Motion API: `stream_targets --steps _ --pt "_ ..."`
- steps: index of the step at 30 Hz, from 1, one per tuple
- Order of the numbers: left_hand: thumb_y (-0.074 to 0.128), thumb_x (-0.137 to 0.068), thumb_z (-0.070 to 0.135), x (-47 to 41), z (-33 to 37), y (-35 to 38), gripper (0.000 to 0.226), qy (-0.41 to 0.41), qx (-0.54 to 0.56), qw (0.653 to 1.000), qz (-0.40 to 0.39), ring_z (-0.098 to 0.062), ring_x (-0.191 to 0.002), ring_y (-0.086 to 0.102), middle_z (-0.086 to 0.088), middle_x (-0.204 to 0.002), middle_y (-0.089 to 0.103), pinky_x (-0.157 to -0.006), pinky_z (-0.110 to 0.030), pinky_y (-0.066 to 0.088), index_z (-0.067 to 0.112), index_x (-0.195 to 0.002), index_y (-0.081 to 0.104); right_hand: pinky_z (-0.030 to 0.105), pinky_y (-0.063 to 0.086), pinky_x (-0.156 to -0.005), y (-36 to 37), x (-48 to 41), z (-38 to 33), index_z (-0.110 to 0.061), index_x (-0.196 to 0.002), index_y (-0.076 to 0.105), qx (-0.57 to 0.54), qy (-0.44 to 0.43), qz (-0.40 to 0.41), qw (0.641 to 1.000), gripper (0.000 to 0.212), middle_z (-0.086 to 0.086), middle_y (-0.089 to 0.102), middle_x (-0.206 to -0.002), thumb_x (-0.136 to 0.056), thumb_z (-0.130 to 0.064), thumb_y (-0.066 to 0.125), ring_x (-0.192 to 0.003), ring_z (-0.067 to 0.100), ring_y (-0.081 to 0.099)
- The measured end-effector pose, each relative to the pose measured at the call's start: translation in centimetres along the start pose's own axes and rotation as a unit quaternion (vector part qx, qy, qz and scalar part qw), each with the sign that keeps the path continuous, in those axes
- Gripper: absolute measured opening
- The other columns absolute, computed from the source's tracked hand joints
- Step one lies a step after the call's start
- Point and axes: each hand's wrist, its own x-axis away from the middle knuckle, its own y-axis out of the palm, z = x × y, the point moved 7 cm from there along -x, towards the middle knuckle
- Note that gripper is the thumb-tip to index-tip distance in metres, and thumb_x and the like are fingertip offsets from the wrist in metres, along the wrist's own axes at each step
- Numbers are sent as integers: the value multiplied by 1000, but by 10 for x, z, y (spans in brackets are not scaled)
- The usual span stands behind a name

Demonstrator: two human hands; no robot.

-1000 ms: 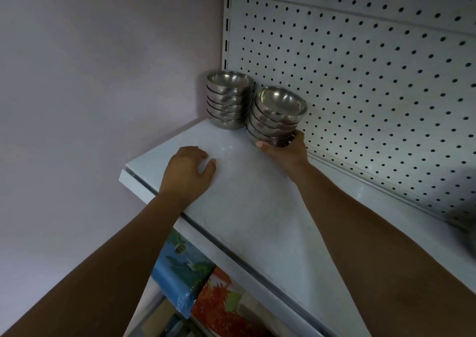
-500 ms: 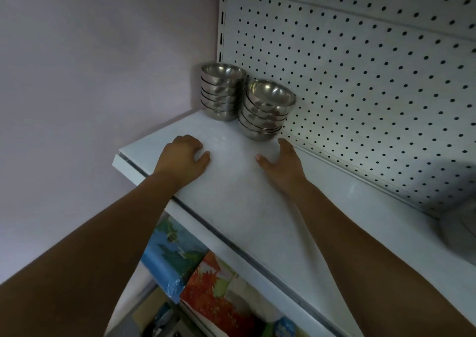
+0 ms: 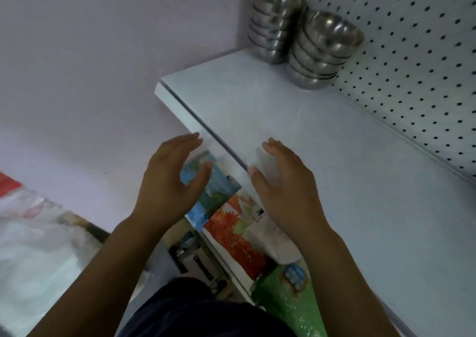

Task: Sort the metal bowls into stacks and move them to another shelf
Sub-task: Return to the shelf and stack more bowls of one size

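Two bowl stacks point(image 3: 301, 37) stand touching side by side at the far left corner of the white shelf point(image 3: 322, 156), against the pegboard point(image 3: 417, 53). Left hand point(image 3: 167, 184) and right hand point(image 3: 280, 184) hover near the shelf's front edge, palms facing, fingers spread loosely, both empty. Colourful packages point(image 3: 231, 223) lie on the shelf below.

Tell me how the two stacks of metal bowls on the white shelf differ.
The left stack sits in the corner against the wall and stands fairly straight; the right stack sits nearer the shelf's front, beside the pegboard, and leans right. The right stack's top bowl shows more of its inside than the left's. Both are shiny nested metal bowls of similar height, standing side by side, with no hand on them.
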Motion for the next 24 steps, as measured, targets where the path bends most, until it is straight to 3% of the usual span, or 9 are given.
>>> stream_targets --steps 3,5,8,14,20,24 --pt "65 -95 37 42 -28 -23 48 -53 -21 998 9 -20 -131 55 -4 -140 61 -107 -46 48 11 -135 62 23 36 -118 36 19 -23 -26 -146 55 -57 -34 -29 997 47 -13 48 -154 -100 -32 65 -141 0 42" --pt "63 -95 39 76 -45 -34 50 -86 -48 995 -12 -20 -133 54 -3 -144 59 -106 -49 48 12 -136 61 21 39 -114 64 31 -34 -22 -144 57 -76 -54 -70 993 46 -12 52 -152 -100 -29 67 -138 0 46" --pt "62 -93 42 134 -74 -55 55 -161 -78 983 -39 -23 -129 57 -3 -148 55 -111 -39 41 13 -140 59 13 33 -114 111 49 -47 -22 -147 55 -55 -92 -158 982 50 -10 50 -154 -99 -32 68 -139 -1 42" --pt "58 -91 51 274 -127 -111 59 -325 -133 936 -29 -19 -134 51 -4 -141 62 -113 -28 31 12 -134 63 20 19 -118 218 104 -72 -23 -156 41 79 -141 -381 910 62 -8 28 -168 -101 -37 64 -154 9 25" --pt "59 -91 48 396 -149 -207 58 -445 -142 884 18 -26 -134 53 -6 -141 61 -112 -49 43 11 -136 61 21 26 -109 306 168 -154 -21 -157 38 125 -201 -449 862 63 -3 41 -161 -101 -38 63 -147 16 38" --pt "60 -91 46 469 -150 -292 57 -490 -168 852 80 -27 -133 54 -6 -140 62 -110 -49 44 11 -136 61 27 33 -112 365 232 -232 -26 -155 42 95 -248 -489 831 60 -7 45 -158 -101 -40 63 -144 14 41"
